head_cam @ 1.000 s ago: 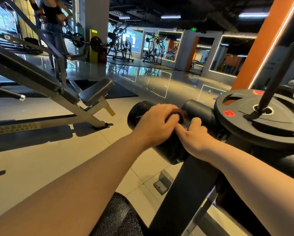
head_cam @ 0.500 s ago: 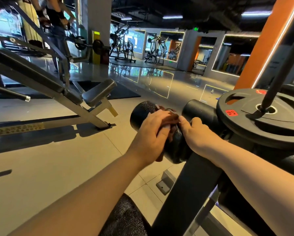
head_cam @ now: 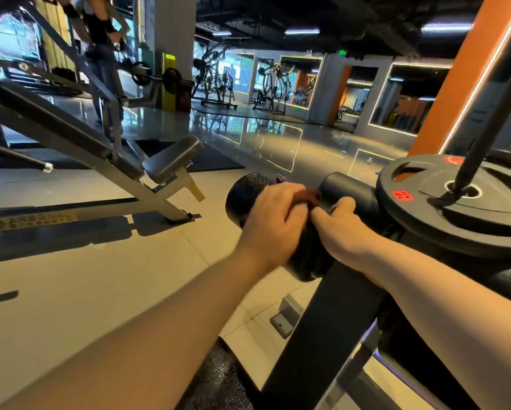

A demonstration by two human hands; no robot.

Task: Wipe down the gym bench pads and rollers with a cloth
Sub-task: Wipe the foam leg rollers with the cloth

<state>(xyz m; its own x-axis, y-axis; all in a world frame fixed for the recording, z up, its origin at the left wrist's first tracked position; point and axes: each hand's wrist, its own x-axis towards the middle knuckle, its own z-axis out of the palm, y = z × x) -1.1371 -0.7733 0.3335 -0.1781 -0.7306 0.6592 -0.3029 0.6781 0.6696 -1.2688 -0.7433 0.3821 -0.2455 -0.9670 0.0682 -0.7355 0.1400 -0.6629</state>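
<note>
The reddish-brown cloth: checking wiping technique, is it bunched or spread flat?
Bunched: only a small crumpled bit of reddish-brown cloth shows under the left hand on the black foam roller; rest hidden.

Gym: incline bench (head_cam: 79, 137), weight plate (head_cam: 455, 208), machines (head_cam: 215, 81) behind.

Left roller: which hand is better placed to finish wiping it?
Left. The left hand holds the reddish cloth against the left roller; the right hand has no cloth and grips the frame upright beside it.
</note>
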